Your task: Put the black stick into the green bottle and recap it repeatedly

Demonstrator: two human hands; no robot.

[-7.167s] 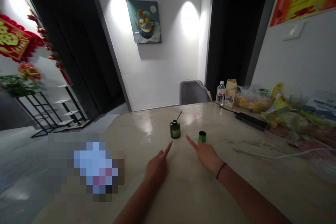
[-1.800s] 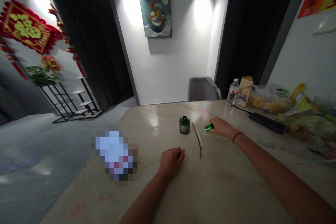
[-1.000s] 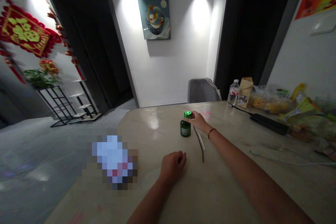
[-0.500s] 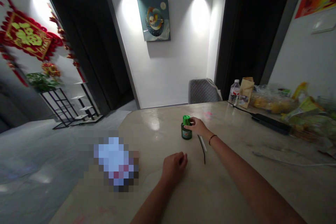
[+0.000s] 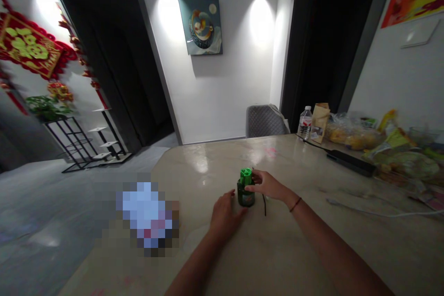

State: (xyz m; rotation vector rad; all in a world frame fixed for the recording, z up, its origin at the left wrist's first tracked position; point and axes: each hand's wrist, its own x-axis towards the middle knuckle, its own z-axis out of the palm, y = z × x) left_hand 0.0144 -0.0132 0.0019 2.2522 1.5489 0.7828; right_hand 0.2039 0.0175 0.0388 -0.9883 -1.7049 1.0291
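Note:
A small dark green bottle [image 5: 245, 197] with a bright green top [image 5: 246, 174] stands upright on the table in front of me. My right hand [image 5: 268, 184] holds it from the right, thumb in front and fingers around the far side near the top. To its left, my left hand [image 5: 225, 212] is open, with thumb and fingers spread towards the bottle; whether the thumb touches the base I cannot tell. A thin dark stick-like piece [image 5: 265, 204] lies just right of the bottle, partly hidden by my right hand.
The pale table [image 5: 194, 180] bears a blurred-out bluish thing [image 5: 145, 212] on the left. At the right are a water bottle [image 5: 305, 122], a paper bag [image 5: 319, 122], plastic bags of food [image 5: 354, 136], a black power strip [image 5: 351, 162] and a white cable [image 5: 374, 212]. A grey chair [image 5: 263, 121] stands beyond.
My right hand has brought the green bottle nearer to me. My left hand has opened from a loosely curled shape and now reaches beside the bottle. The view has shifted slightly.

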